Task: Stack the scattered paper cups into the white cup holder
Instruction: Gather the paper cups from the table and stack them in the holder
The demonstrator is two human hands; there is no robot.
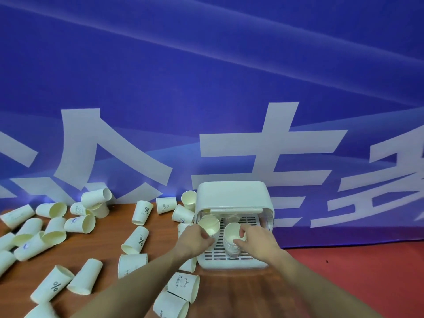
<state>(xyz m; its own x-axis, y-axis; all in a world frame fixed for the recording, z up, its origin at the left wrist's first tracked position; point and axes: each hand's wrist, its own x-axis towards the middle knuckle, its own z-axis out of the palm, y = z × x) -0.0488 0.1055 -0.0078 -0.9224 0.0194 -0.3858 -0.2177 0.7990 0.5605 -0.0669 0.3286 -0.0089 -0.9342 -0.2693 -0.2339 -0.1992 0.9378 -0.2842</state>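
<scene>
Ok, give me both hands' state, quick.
Left hand: grips a paper cup over the white cup holder.
Right hand: grips the cup stack standing in the holder.

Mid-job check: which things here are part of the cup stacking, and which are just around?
Part of the job:
- white cup holder, lid up
- cup stack on its slotted tray, gripped by the right hand
- cup held by the left hand
- loose cups lying on the table

Just around:
- wooden table
- blue banner behind
- red surface on the right
</scene>
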